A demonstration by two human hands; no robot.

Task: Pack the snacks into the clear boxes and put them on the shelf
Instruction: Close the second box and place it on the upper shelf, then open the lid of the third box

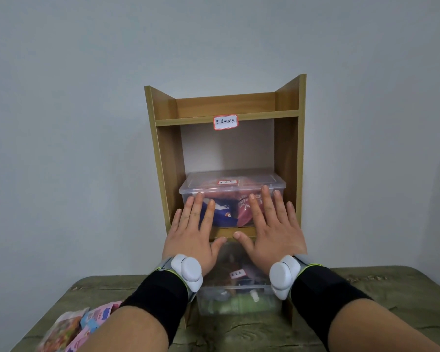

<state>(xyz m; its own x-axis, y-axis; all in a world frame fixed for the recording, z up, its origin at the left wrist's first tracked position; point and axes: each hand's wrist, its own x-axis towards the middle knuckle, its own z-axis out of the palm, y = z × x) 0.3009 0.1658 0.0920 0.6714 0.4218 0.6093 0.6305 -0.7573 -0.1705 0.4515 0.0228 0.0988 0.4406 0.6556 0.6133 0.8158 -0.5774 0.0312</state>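
While both hands lie flat, fingers straight and slightly spread and gripping nothing, the left hand (192, 235) and right hand (273, 229) press against the front wall of the lidded clear box (254, 177). This looks meant to slide it squarely back into the middle bay of the wooden shelf unit (167, 153). The forearms reach forward side by side. Blue and red snack bags (224, 212) show inside it. A second clear box (239, 303) sits in the bay below, and loose snack packets (71, 326) lie unpacked on the green table (366, 288).
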